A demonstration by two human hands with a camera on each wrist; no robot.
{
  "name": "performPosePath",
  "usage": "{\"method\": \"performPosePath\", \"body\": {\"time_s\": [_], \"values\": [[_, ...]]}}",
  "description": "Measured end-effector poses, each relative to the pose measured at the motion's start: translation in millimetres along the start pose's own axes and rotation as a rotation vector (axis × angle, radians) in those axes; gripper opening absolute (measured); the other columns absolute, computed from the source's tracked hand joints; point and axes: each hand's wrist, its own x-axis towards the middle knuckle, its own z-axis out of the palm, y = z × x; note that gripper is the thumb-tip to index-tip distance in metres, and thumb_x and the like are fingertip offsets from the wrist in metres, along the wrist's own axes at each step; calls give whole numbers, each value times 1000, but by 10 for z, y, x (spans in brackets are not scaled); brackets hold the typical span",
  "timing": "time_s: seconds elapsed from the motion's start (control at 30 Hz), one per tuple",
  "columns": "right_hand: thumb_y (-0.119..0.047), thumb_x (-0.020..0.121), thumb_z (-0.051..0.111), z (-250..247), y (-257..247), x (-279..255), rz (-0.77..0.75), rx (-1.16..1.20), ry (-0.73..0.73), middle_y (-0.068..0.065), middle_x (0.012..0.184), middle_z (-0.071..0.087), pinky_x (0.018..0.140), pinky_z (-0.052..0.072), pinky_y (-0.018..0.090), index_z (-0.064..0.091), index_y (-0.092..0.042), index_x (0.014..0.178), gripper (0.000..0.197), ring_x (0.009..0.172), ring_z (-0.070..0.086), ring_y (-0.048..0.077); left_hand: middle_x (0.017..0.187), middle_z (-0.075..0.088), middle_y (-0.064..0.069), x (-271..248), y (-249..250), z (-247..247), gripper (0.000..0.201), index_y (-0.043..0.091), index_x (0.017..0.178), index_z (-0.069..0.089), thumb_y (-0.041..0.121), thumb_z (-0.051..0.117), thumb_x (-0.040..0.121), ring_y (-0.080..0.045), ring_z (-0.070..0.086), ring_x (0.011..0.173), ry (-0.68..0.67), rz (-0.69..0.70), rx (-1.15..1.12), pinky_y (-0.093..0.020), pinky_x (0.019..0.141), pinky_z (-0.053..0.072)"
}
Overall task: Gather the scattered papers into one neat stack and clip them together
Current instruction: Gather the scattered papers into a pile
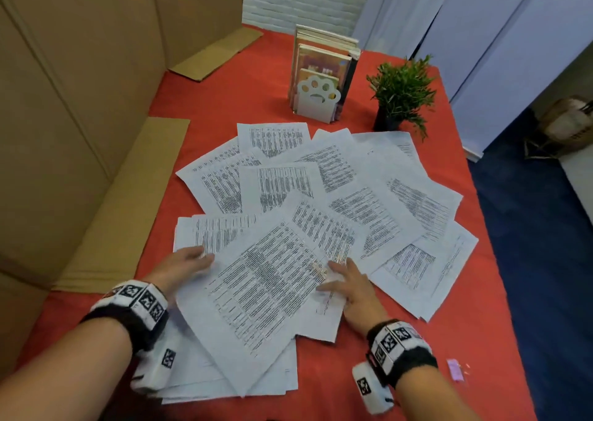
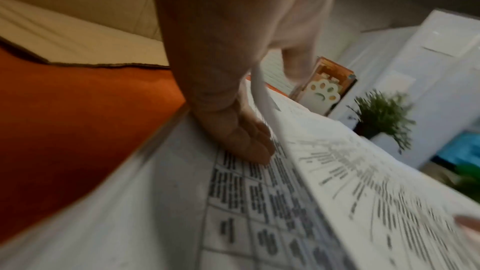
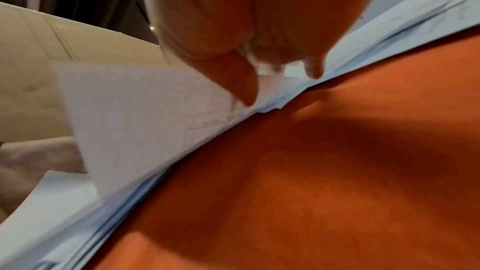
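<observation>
Several printed sheets (image 1: 369,196) lie fanned out and overlapping on the red tablecloth (image 1: 244,99). One large sheet (image 1: 263,286) lies askew on top, close to me. My left hand (image 1: 184,265) is at its left edge. In the left wrist view that edge (image 2: 259,93) rises between the thumb and the fingers (image 2: 241,137), which press on the sheet below. My right hand (image 1: 348,281) lies flat on the papers at the top sheet's right edge, its thumb (image 3: 246,87) touching that sheet (image 3: 135,110). A smaller pile lies under my left wrist.
A paw-shaped bookend with books (image 1: 321,77) and a small potted plant (image 1: 401,93) stand behind the papers. Cardboard panels (image 1: 80,131) wall the left side. A small pink item (image 1: 455,369) lies near the table's right edge, beyond which is blue carpet.
</observation>
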Motion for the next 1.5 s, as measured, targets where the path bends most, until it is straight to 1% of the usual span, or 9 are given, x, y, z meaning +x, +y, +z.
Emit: {"method": "performPosePath", "body": {"time_s": [0.17,0.33,0.43,0.53,0.63,0.8,0.97,1.27,1.5], "values": [[0,88,47,-51,-66,-23,495,313,495,17,127,47,98,35,25,56,-13,126,40,108,53,27,124,61,-4,-84,-84,217,66,17,128,51,23,78,67,-23,60,110,-38,146,461,-42,98,48],[3,86,44,34,-239,-26,587,508,360,8,111,54,83,41,26,28,-23,143,65,102,57,28,92,65,-11,-172,-146,432,12,11,92,62,11,60,81,-29,60,85,278,268,450,-31,71,43],[7,86,41,34,-274,-77,540,471,356,-5,96,50,75,38,21,29,-20,143,64,94,50,17,78,59,-15,-233,-189,328,15,4,72,56,13,54,83,-29,53,74,445,225,380,-32,59,36],[3,88,44,13,-333,-115,537,367,262,-1,99,50,80,34,20,39,-13,139,53,92,47,15,111,54,-12,-354,-294,190,26,6,59,56,23,60,78,-33,51,100,448,187,556,-38,86,40],[2,90,43,46,-428,-105,512,355,227,7,120,57,95,38,24,40,-11,140,52,112,52,22,141,35,-6,-490,-377,135,13,13,72,60,25,65,71,-35,32,128,385,85,656,-43,106,27],[7,88,37,111,-559,-125,408,280,123,4,132,53,99,35,20,34,-19,144,62,122,49,21,155,13,-14,-484,-368,145,83,13,147,14,8,59,76,-39,15,140,388,1,418,-51,115,21],[3,86,38,310,-686,-58,373,107,37,14,131,46,83,38,21,29,-10,144,60,109,51,25,145,27,-19,-391,-371,252,61,12,143,23,12,46,87,-40,34,130,337,31,497,-50,109,32],[1,92,34,464,-886,-84,430,35,-90,23,135,38,94,39,34,37,3,133,42,103,48,28,127,53,-11,-532,-375,413,45,9,134,34,1,42,91,-28,52,111,179,226,333,-32,96,37],[-4,83,51,126,-943,-173,406,534,64,5,123,57,102,44,38,43,-13,129,47,112,56,22,105,65,0,-702,-232,238,42,34,107,47,-3,48,88,-21,63,92,86,445,143,-44,86,52]]}}
